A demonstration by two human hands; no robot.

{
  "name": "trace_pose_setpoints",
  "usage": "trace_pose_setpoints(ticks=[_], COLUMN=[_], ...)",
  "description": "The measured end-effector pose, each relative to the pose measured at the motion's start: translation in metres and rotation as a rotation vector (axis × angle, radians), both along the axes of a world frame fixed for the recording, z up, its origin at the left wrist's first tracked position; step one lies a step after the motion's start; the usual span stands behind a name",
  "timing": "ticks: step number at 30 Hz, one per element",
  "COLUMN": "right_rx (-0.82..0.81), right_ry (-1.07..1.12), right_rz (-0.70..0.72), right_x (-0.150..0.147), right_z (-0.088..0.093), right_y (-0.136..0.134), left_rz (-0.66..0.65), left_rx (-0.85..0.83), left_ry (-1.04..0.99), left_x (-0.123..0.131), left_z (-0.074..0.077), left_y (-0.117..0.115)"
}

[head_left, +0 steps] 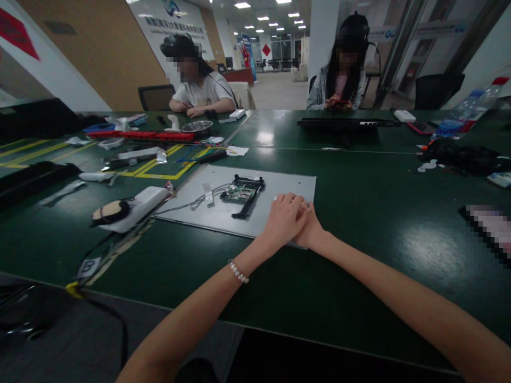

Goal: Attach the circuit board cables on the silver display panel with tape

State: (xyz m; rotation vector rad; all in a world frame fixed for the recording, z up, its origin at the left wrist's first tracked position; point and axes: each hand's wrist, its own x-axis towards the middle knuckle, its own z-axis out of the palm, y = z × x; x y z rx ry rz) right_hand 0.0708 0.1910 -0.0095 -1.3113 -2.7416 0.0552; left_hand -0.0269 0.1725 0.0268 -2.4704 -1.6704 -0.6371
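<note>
A flat silver panel (279,183) lies on the dark green table (359,213). On its middle rests a green circuit board (241,192) with a black frame round it, and grey cables run off to the left. My left hand (284,215), with a beaded bracelet at the wrist, lies over my right hand (309,226) at the panel's front right corner. The two hands are clasped together with fingers closed. Whether anything small is between them is hidden. The board is a little to the left of my hands, not touched.
A white power strip (143,205) with a dark-and-beige item stands left of the panel. Further back are a red strip (139,136), wires and a black monitor-like bar (347,123). Bottles (459,114) stand at the right. Two people sit across the table.
</note>
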Motion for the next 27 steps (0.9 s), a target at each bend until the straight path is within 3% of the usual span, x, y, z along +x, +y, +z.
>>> trace_pose_setpoints(ticks=[7, 27], right_rx=[0.008, 0.045], right_ry=[-0.032, 0.017], right_rz=[-0.003, -0.007], right_x=[-0.014, -0.012], right_z=[0.000, -0.011], right_y=[0.011, 0.018], left_rz=[0.018, -0.013], left_rx=[-0.007, -0.038], left_ry=[0.011, -0.007], left_x=[0.001, 0.001], left_z=[-0.001, -0.002], left_y=[0.002, 0.004])
